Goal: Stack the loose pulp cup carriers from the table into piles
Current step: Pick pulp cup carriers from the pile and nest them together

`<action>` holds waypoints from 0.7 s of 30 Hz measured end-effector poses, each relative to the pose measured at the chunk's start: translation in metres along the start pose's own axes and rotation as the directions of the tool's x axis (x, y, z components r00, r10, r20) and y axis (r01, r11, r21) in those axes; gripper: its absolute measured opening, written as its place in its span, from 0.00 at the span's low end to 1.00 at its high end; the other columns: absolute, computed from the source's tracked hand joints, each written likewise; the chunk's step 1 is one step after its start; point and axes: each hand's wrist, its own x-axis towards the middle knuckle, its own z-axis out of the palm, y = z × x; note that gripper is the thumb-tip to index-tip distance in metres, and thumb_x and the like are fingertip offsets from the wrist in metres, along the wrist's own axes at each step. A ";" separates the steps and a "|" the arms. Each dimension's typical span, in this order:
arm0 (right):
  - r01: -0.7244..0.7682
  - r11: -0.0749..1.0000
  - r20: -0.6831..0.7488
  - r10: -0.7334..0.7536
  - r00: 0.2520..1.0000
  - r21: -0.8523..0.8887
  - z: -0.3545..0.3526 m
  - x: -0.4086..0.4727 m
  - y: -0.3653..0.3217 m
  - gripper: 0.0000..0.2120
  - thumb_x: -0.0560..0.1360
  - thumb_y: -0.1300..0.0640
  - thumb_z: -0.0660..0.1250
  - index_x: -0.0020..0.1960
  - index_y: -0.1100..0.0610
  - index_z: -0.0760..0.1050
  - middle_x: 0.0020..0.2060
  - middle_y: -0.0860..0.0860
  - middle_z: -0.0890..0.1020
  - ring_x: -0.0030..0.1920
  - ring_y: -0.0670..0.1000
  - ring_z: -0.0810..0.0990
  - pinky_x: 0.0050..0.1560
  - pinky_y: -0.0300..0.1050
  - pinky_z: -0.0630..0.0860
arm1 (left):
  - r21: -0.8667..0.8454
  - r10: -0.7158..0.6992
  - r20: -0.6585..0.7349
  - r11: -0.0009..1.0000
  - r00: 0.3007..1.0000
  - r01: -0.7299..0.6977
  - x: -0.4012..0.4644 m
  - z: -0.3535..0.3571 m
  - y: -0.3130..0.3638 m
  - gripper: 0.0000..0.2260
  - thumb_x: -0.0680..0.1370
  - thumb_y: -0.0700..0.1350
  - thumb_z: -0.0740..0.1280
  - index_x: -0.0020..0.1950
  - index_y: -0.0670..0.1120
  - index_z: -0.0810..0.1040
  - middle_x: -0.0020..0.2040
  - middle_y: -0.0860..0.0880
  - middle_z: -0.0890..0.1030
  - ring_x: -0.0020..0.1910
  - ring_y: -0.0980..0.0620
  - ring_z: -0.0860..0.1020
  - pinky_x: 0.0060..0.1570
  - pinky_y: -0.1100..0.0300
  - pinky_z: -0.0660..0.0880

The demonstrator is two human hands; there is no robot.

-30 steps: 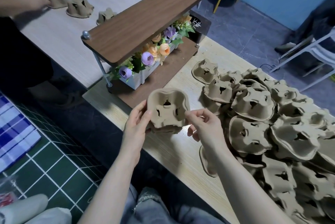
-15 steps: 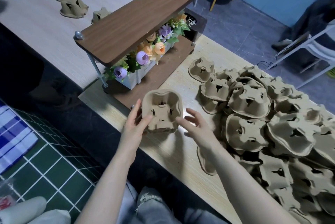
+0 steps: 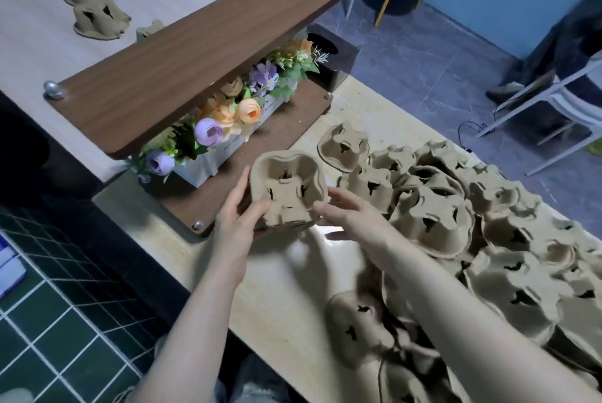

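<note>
A short stack of brown pulp cup carriers (image 3: 288,189) is held just above the light wooden table (image 3: 286,275), in front of the shelf. My left hand (image 3: 239,217) grips its left side, thumb on the rim. My right hand (image 3: 347,213) is at its right side with fingers spread, fingertips at the stack's edge. A big heap of loose carriers (image 3: 456,233) covers the table to the right. One carrier (image 3: 358,324) lies near the front edge under my right forearm.
A brown two-level shelf (image 3: 182,76) with a white box of fake flowers (image 3: 228,122) stands just behind the stack. Piles of carriers (image 3: 94,16) sit on the far table at upper left. White chair (image 3: 553,99) and tiled floor lie beyond.
The stack moved away from me, toward the shelf and lower to the table. My right hand loosened from a pinch to spread fingers. Another person's hand left the far table.
</note>
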 end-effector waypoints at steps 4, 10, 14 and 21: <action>-0.012 0.942 -0.043 -0.003 0.999 -0.336 -0.038 0.024 -0.041 0.16 0.76 0.50 0.70 0.61 0.53 0.77 0.50 0.52 0.83 0.50 0.52 0.80 0.44 0.41 0.74 | 0.014 0.020 0.026 1.000 0.999 -0.020 0.026 0.016 0.002 0.29 0.70 0.46 0.72 0.68 0.66 0.74 0.62 0.60 0.81 0.64 0.51 0.78 0.60 0.45 0.77; 0.063 0.841 -0.313 -0.269 0.911 -0.537 -0.082 0.089 -0.070 0.18 0.78 0.59 0.66 0.68 0.56 0.72 0.61 0.54 0.78 0.40 0.55 0.79 0.42 0.51 0.79 | 0.110 0.036 0.098 0.993 0.995 -0.047 0.038 0.021 0.002 0.31 0.67 0.55 0.71 0.69 0.71 0.69 0.66 0.61 0.78 0.66 0.54 0.76 0.67 0.43 0.72; 0.059 0.658 -0.231 -0.345 0.910 -0.751 -0.088 0.122 -0.069 0.25 0.78 0.57 0.66 0.74 0.54 0.66 0.69 0.53 0.73 0.56 0.57 0.78 0.51 0.46 0.74 | 0.170 0.061 0.153 0.981 0.986 -0.087 0.042 0.016 0.002 0.34 0.67 0.56 0.71 0.71 0.72 0.64 0.69 0.60 0.74 0.70 0.55 0.72 0.71 0.45 0.68; -0.003 0.574 -0.202 -0.283 0.938 -0.819 -0.079 0.155 -0.056 0.27 0.73 0.57 0.72 0.70 0.54 0.69 0.63 0.58 0.78 0.61 0.60 0.76 0.61 0.52 0.74 | 0.225 0.058 0.295 0.966 0.954 -0.129 0.053 0.002 0.017 0.36 0.67 0.56 0.72 0.71 0.72 0.62 0.73 0.59 0.70 0.73 0.59 0.68 0.74 0.50 0.65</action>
